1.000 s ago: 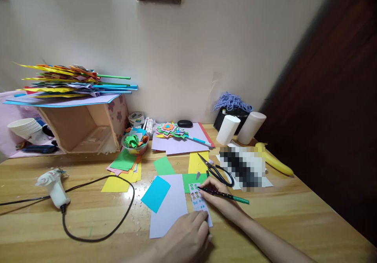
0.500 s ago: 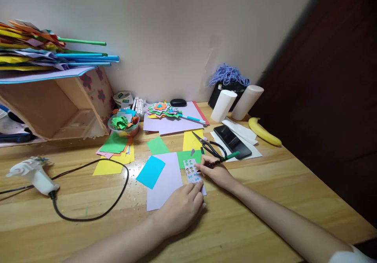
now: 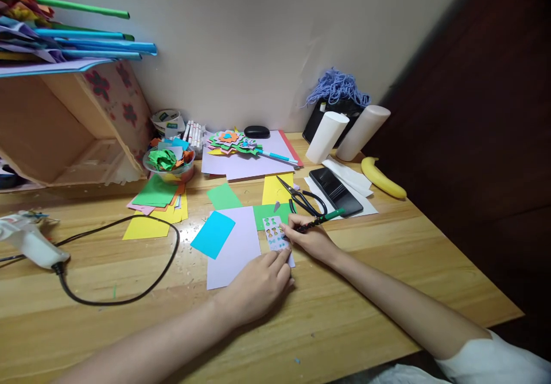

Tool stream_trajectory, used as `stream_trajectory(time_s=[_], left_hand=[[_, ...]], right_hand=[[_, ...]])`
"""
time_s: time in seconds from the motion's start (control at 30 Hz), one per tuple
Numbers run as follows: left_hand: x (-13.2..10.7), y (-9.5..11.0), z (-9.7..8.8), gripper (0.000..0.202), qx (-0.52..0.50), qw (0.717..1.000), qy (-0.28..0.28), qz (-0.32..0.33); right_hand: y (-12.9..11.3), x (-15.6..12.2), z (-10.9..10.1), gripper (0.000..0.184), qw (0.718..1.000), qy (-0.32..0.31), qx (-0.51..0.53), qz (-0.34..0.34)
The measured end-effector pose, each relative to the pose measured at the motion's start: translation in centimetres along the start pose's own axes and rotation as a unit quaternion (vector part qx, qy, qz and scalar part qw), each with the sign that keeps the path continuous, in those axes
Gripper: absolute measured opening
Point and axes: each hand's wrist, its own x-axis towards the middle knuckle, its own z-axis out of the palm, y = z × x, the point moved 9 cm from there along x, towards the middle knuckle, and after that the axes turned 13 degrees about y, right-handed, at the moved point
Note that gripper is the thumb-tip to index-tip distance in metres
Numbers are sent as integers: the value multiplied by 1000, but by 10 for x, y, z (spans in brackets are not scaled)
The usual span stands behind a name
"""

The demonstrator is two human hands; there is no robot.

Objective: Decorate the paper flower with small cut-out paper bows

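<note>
A small pale lilac card [image 3: 270, 222] with rows of green, brown and blue bow shapes lies in front of me. My left hand [image 3: 264, 280] rests on its lower part, the fingers lying together and pressing it down. In my right hand [image 3: 310, 239] is a dark patterned pen [image 3: 318, 221] with a green end, its tip at the card's right side. Under and around the card are a lilac sheet [image 3: 241, 229], a green paper [image 3: 262, 214] and a blue paper rectangle [image 3: 214, 235]. Black-handled scissors [image 3: 301, 200] lie just beyond my right hand.
Left are a glue gun [image 3: 32, 243] with a looped cable, stacked papers [image 3: 157, 192] and a bowl of scraps [image 3: 169, 171]. Behind lies a paper flower [image 3: 232, 143]. A phone [image 3: 336, 192], two white cylinders [image 3: 327, 137] and a banana [image 3: 383, 178] stand or lie right.
The head view has shifted, so the scene sits a little higher and further left. Both hands stay at the card, with the pen still in my right hand.
</note>
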Motion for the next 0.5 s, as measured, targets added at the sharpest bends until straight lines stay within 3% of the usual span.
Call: stream_trajectory(time_s=[0.3, 0.5], left_hand=[[-2, 0, 3, 23, 12, 1000, -12, 3], [-1, 5, -1, 21, 27, 999, 9, 25]], right_hand=[[1, 0, 1, 34, 1000, -2, -3, -2], [1, 0, -1, 35, 1000, 6, 16, -3]])
